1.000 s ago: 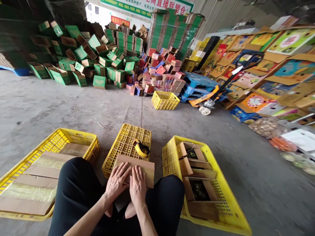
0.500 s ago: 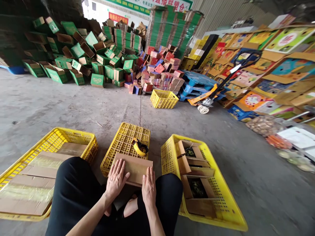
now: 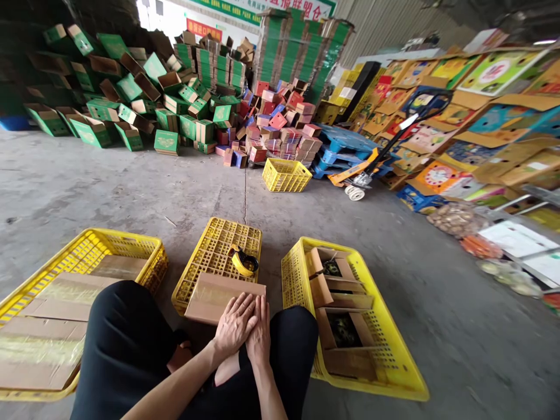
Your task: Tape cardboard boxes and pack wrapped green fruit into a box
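Observation:
A closed cardboard box [image 3: 210,294] with clear tape along its top rests on an upturned yellow crate [image 3: 214,239] between my knees. My left hand [image 3: 238,321] lies flat on the box's near right part, fingers stretched out. Beside it, touching it, my right hand [image 3: 259,329] presses flat at the box's right end. Behind the box, a yellow and black tape dispenser [image 3: 243,261] sits on the crate. To the right, a yellow crate [image 3: 385,291] holds open cardboard boxes [image 3: 347,332] with dark contents I cannot make out. The crate on the left [image 3: 160,256] contains taped boxes [image 3: 48,344].
A small yellow basket [image 3: 286,175] stands on the concrete floor ahead. Behind it are piles of green cartons [image 3: 166,142] and red cartons [image 3: 277,121], blue pallets [image 3: 341,143] and a pallet jack [image 3: 361,175]. Colourful fruit boxes [image 3: 437,175] are stacked at the right.
My left hand has slid right across the box top and now lies against my right hand. The view has shifted slightly to the right.

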The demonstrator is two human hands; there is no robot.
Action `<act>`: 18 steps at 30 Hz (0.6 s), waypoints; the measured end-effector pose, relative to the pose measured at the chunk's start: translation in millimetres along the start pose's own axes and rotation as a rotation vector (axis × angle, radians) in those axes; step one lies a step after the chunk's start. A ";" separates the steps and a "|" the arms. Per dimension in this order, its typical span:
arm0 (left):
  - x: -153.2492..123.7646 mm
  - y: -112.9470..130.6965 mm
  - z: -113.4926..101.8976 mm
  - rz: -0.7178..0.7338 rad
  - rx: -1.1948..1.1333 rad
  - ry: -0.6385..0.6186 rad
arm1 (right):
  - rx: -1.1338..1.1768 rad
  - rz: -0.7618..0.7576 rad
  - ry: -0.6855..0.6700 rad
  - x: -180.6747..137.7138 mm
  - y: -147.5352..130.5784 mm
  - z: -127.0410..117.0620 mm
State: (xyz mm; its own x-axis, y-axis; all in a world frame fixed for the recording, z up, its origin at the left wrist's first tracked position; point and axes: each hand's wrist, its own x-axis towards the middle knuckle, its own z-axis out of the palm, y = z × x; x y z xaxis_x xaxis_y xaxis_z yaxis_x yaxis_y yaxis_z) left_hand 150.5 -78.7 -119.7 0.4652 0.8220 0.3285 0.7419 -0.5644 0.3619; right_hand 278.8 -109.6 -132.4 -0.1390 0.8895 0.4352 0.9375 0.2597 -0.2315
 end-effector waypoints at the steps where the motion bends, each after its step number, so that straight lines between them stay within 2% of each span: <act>1: -0.6 -3.6 -1.6 0.016 -0.006 -0.002 | -0.013 0.007 0.000 -0.9 0.6 1.8; 4: -5.7 -17.8 -6.3 0.057 -0.010 0.011 | -0.022 0.068 0.000 -5.6 3.6 9.5; 10: -19.5 -44.3 -17.1 0.044 0.031 0.024 | 0.021 0.253 0.016 -14.4 7.1 24.4; 18: -40.3 -81.2 -38.2 -0.015 0.059 0.043 | 0.038 0.259 0.029 -12.8 7.0 28.3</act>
State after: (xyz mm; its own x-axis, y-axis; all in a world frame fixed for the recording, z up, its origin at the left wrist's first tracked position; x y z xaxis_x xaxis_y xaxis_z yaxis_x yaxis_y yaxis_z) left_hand 53.1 -68.9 -129.0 0.4335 0.8255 0.3614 0.7762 -0.5458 0.3157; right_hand 278.2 -108.5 -164.2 0.1139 0.9172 0.3818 0.9279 0.0390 -0.3707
